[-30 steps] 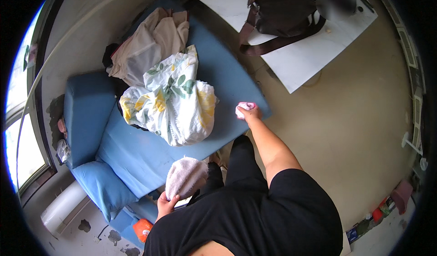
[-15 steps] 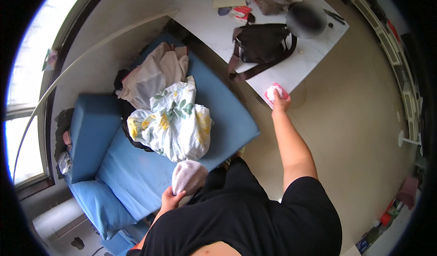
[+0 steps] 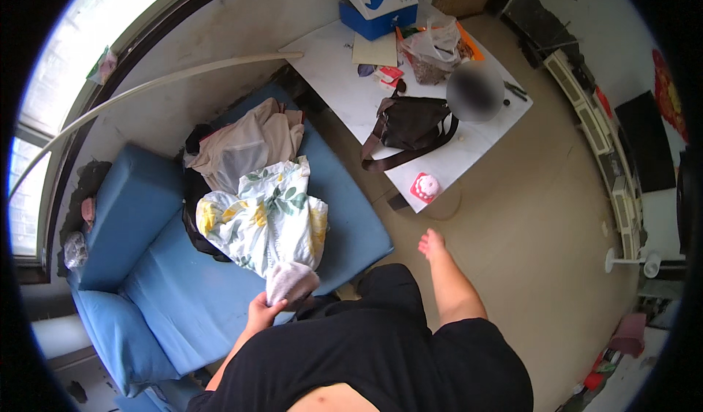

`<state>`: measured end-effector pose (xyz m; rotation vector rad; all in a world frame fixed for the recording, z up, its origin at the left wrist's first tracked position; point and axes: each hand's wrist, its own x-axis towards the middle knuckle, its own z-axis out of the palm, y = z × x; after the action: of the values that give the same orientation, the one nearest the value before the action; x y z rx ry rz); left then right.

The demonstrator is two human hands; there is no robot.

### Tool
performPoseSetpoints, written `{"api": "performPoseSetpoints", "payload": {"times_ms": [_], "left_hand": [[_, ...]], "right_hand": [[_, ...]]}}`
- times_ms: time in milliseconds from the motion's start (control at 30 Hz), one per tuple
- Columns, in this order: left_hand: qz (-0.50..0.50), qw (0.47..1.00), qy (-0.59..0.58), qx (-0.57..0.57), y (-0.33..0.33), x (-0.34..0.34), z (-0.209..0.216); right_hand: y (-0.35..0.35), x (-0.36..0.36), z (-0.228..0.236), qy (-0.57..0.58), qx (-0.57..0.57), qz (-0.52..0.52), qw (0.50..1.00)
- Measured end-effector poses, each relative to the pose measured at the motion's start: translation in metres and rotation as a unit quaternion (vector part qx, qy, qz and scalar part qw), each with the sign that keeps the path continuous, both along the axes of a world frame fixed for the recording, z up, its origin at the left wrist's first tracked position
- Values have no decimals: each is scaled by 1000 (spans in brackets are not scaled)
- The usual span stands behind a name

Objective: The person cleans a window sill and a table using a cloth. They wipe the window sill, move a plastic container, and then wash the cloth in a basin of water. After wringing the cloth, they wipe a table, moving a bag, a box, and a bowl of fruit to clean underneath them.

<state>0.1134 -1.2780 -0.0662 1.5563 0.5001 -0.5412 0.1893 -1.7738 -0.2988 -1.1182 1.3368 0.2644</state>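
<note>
My left hand point(image 3: 264, 314) is closed on the edge of a folded pale pinkish-grey cloth point(image 3: 290, 283), held in front of my body beside the blue sofa point(image 3: 172, 295). Its far end overlaps the white bedding point(image 3: 274, 225) with green leaves and yellow patches, though I cannot tell if they touch. My right hand point(image 3: 433, 244) hangs over the floor with its fingers stretched out, holding nothing. Beyond it, at the near corner of the white table point(image 3: 476, 152), lies a small pink-red square item point(image 3: 425, 187) with a rounded pale top, apart from my hand.
A dark shoulder bag point(image 3: 414, 123) lies on the table, behind it a plastic bag point(image 3: 432, 50) and a blue-and-white box point(image 3: 377, 13). Beige clothing point(image 3: 245, 145) is heaped on the sofa. A curved pale strip point(image 3: 176, 68) runs along the window wall. Low white cabinets point(image 3: 582, 105) line the right.
My right hand has let go of the pink-red item at the table corner and drawn back toward me. The left hand still holds the cloth. The view has tilted up, showing more of the table's far end.
</note>
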Motion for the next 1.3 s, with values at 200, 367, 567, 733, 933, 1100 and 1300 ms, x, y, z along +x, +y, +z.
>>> {"api": "performPoseSetpoints", "payload": {"times_ms": [200,367,567,733,933,1100,1300], "left_hand": [[111,993,-33,21,-26,2,-1],[277,959,-23,61,-104,13,-1],[374,923,-24,-91,-183,19,1],[382,905,-77,-168,-194,10,25],[399,899,-148,-99,-167,-3,30],[443,875,-165,-106,-126,-51,-7],[399,873,-239,-150,-132,-43,66]], "right_hand": [[-24,3,-2,29,50,130,990],[-43,48,42,30,21,430,902],[-108,99,39,-68,-26,564,822],[-120,144,64,-36,-55,517,853],[-61,156,117,-118,-73,526,839],[-23,167,97,-211,-151,674,692],[43,193,125,-220,-91,673,701]]}}
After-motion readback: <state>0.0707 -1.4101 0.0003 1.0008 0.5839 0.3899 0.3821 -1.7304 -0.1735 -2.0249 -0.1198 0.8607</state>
